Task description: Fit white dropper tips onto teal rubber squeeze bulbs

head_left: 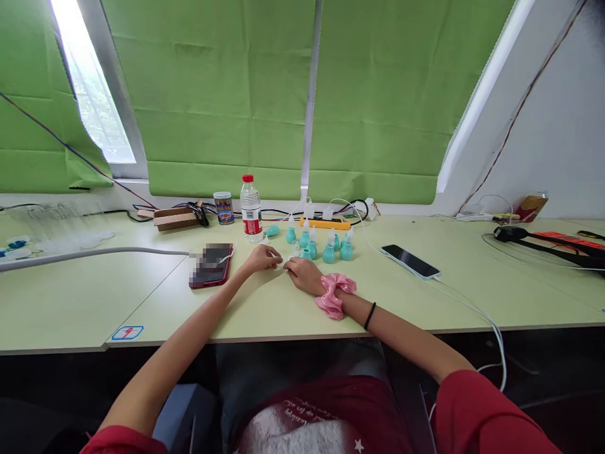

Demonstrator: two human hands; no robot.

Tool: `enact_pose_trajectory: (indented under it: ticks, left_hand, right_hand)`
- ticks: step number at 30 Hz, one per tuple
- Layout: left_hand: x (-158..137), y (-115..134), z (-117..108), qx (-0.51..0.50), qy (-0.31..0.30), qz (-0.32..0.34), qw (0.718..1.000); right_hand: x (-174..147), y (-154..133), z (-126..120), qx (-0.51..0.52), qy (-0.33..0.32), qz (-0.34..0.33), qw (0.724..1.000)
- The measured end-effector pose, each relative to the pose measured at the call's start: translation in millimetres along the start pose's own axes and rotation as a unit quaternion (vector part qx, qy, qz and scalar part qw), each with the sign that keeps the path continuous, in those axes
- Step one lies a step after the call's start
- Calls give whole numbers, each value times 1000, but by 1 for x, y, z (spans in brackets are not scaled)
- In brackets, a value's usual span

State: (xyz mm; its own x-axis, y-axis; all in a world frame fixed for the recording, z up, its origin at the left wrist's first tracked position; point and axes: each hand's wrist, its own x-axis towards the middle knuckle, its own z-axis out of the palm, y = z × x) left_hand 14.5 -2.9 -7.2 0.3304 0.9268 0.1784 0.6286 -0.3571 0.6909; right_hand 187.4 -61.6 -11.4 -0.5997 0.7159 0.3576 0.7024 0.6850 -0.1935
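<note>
My left hand (263,258) rests low over the table, its fingers curled together near the tips. Facing it, my right hand (304,275) has its thumb and fingers pinched close to the tabletop, a small gap away. Whatever either hand grips is too small to make out. Just beyond the hands stand several teal squeeze bulbs (329,253) with clear pointed nozzles. Another teal bulb (271,231) lies on its side behind my left hand. A small clear nozzle piece (295,246) is near my right hand. A pink scrunchie (334,295) wraps my right wrist.
A red-capped bottle (251,211) and a printed can (224,208) stand behind my left hand. One phone (211,268) lies left, another phone (410,261) right, both with cables. An orange power strip (326,223) sits at the back. The table's front edge (293,338) is close to me.
</note>
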Motion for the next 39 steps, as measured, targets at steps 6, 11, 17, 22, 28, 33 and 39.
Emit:
enact_pose_trajectory:
  ticks: [6,11,17,22,28,33,39]
  left_hand:
    - [-8,7,2,149,43,74,985]
    - [-9,10,2,178,23,108,978]
    - [-6,6,1,183,38,149,971]
    - [-6,3,1,168,-4,140,976]
    - [-5,2,-1,151,-43,136,978]
    - [-7,2,-3,148,-62,133,978]
    - [-6,2,-1,165,-73,156,971]
  right_hand:
    - [-1,6,1,-16,35,-8,999]
    - [-1,8,1,-13,40,-22,999]
    - [-2,6,-4,-15,28,-13,999]
    - [-4,4,-5,-7,48,-50,998]
    - [-4,5,-3,10,64,-70,995]
    - [-1,9,0,25,90,-77,993]
    - [-1,11,2,28,116,-78,990]
